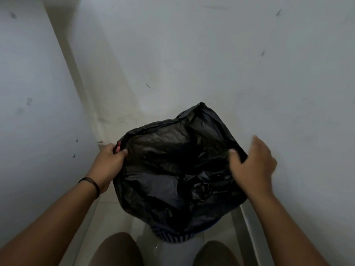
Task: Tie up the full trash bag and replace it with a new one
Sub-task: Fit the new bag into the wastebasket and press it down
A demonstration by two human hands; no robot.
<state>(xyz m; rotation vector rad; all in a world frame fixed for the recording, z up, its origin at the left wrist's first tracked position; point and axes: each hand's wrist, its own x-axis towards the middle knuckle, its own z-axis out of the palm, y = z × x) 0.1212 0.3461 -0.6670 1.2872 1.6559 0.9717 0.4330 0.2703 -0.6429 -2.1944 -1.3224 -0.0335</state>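
A black trash bag (176,162) is spread wide open over a blue slatted bin (171,236), whose lower part shows beneath the plastic. My left hand (109,162) grips the bag's left rim, where a small red strip shows between the fingers. My right hand (253,162) pinches the right rim between thumb and fingers; it is blurred by motion. Crumpled dark plastic lies inside the bag.
The bin stands in a narrow corner between white walls, the left wall (38,112) and the back wall (211,54). The pale tiled floor (119,217) runs below. My two knees (119,250) are at the bottom of the view.
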